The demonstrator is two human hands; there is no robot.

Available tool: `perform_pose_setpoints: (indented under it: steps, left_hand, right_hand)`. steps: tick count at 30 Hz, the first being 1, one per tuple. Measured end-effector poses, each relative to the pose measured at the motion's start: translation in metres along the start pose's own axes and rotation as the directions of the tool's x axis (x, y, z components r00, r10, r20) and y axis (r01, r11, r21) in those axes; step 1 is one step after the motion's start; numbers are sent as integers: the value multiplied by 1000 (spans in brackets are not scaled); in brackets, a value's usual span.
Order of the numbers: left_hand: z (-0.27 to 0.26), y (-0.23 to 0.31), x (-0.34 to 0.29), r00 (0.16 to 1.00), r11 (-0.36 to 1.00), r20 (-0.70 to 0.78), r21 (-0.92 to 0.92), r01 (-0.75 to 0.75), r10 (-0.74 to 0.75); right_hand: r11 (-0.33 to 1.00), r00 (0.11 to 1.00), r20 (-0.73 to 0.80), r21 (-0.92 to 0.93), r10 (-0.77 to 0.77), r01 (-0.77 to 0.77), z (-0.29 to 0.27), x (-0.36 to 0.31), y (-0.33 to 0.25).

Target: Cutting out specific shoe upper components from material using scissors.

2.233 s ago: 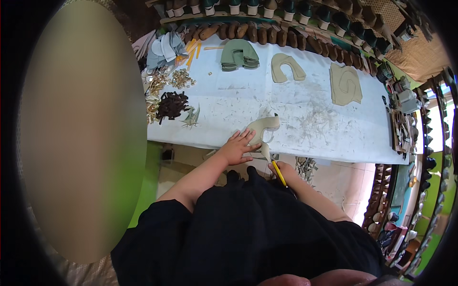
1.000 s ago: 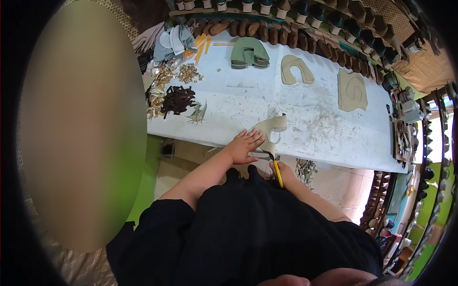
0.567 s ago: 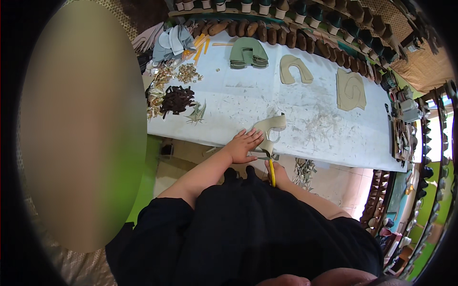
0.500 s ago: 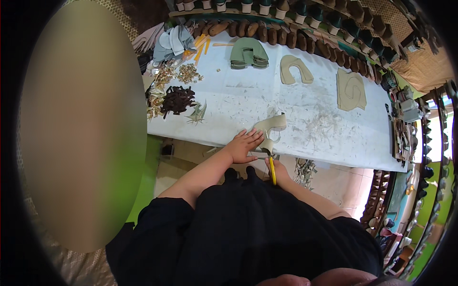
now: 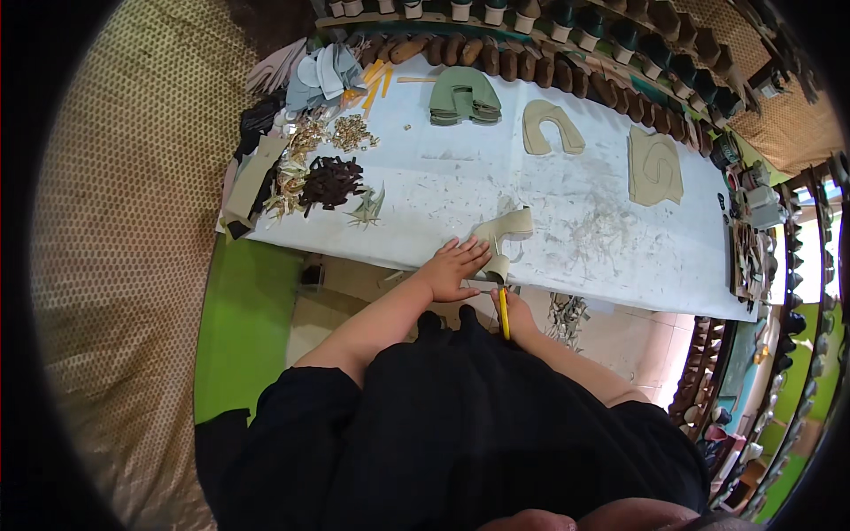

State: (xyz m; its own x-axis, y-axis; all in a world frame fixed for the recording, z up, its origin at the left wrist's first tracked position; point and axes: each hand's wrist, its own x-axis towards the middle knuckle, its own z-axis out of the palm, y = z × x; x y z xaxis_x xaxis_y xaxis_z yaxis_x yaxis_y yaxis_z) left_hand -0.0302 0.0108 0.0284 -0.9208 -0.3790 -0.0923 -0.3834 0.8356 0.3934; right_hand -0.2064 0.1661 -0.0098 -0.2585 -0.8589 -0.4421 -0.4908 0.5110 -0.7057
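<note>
My left hand (image 5: 458, 268) lies flat with its fingers spread, pressing a beige shoe-upper piece (image 5: 513, 220) to the near edge of the table. The near end of that piece curls up and shows a dark underside. Just right of it, my right hand (image 5: 516, 317) is closed round yellow-handled scissors (image 5: 505, 311), held at the table edge against the curled end. The blades are mostly hidden, and a thin pale strip curves beside the piece.
The white-covered table (image 5: 425, 177) bears green pieces (image 5: 465, 97), a beige arch (image 5: 551, 128), beige sheets (image 5: 655, 168), dark strips (image 5: 332, 183) and gold fittings (image 5: 354, 133). Wooden shoe lasts (image 5: 527, 69) line the back. Scraps (image 5: 567, 319) lie below the table.
The yellow handle has turned slightly and looks narrower. The blurred oval at the left is gone, uncovering patterned cloth and the table's left end. My left hand stays in place.
</note>
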Motion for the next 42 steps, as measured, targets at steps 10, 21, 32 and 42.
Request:
perform_pose_setpoints:
  steps: [10, 21, 32, 42]
  left_hand:
    - [-4, 3, 0, 1000, 1000, 4, 7, -6, 6]
    - [-11, -4, -3, 979, 994, -177, -47, 98, -104]
    - [-88, -8, 39, 828, 970, -534, 239, -44, 169]
    - [-180, 13, 34, 749, 947, -640, 316, 52, 172]
  right_hand:
    - [993, 996, 3, 78, 87, -87, 9, -2, -6]
    - [632, 824, 565, 623, 42, -460, -52, -19, -30]
    - [765, 778, 620, 547, -98, -339, -131, -2, -56]
    - [927, 768, 608, 372, -202, -51, -221, 42, -150]
